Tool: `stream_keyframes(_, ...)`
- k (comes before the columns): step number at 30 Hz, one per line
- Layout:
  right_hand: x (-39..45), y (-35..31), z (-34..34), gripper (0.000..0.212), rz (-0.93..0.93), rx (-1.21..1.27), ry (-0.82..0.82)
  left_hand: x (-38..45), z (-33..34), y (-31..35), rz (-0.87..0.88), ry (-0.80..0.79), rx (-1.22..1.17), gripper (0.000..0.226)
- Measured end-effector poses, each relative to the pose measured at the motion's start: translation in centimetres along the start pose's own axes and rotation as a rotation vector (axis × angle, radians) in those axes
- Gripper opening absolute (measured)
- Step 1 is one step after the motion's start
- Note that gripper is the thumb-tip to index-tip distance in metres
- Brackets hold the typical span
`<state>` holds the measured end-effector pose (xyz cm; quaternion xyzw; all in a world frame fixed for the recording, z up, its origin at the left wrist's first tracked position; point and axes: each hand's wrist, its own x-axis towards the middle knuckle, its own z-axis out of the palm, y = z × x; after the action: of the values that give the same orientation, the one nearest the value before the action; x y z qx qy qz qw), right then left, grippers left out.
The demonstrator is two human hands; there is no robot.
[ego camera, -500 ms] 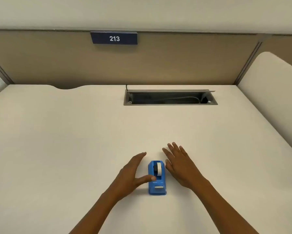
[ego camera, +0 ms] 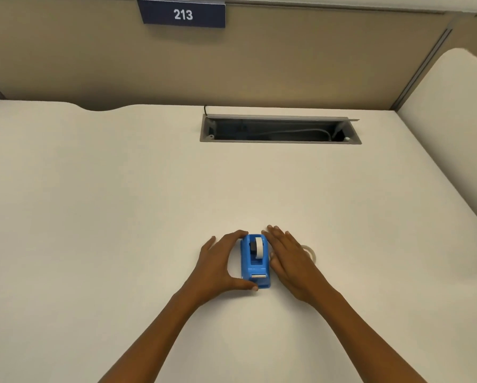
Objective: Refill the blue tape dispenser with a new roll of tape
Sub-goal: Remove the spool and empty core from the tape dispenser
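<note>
The blue tape dispenser [ego camera: 255,261] stands on the white desk [ego camera: 121,217], its metal cutter toward me and a white roll [ego camera: 258,247] seated in it. My left hand [ego camera: 220,265] cups the dispenser's left side, forefinger at its far end and thumb at its near corner. My right hand [ego camera: 289,258] lies flat with fingers together along the dispenser's right side. A clear tape roll [ego camera: 310,251] lies flat on the desk just right of my right hand, partly hidden by it.
A recessed grey cable tray [ego camera: 280,129] with a cable inside is set into the far part of the desk. A beige partition with a "213" sign [ego camera: 182,14] stands behind. A white side panel [ego camera: 452,111] rises at the right.
My left hand has closed around the dispenser's left side, thumb moving to its near corner. My right hand has pressed closer to the right side. The clear roll now shows.
</note>
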<state>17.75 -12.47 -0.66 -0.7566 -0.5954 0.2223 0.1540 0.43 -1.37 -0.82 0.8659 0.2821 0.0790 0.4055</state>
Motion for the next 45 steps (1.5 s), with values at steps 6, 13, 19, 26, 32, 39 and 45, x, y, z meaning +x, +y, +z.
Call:
stream_keyframes(6, -1.1, -0.5, 1.0, 0.051, 0.035, 0.17, 0.1, -0.3, 0.9, -0.2, -0.003, 0.034, -0.124, 0.09)
stream_keyframes(13, -1.1, -1.1, -0.3, 0.057, 0.073, 0.535, 0.248, -0.4, 1.0, -0.6, -0.026, 0.04, -0.162, 0.093)
stream_keyframes(19, -0.4, -0.8, -1.4, 0.062, 0.008, 0.53, 0.119, -0.4, 1.0, -0.8, -0.048, 0.046, -0.155, 0.095)
stream_keyframes(26, 0.1, -0.9, -1.2, 0.057, 0.018, 0.515, 0.134, -0.3, 1.1, -0.8, -0.018, 0.055, -0.145, 0.093)
stream_keyframes(32, 0.6, -1.1, -1.2, 0.046, 0.008, 0.544, 0.161, -0.3, 1.2, -1.0, -0.015, 0.05, -0.136, 0.093)
stream_keyframes(39, 0.7, -1.1, -1.4, 0.046, 0.049, 0.602, 0.166, -0.3, 1.0, -0.8, -0.032, 0.039, -0.145, 0.092)
stream_keyframes(45, 0.7, -1.3, -2.1, 0.044, 0.044, 0.734, 0.207, -0.6, 0.7, -0.4, -0.023, 0.037, -0.166, 0.094)
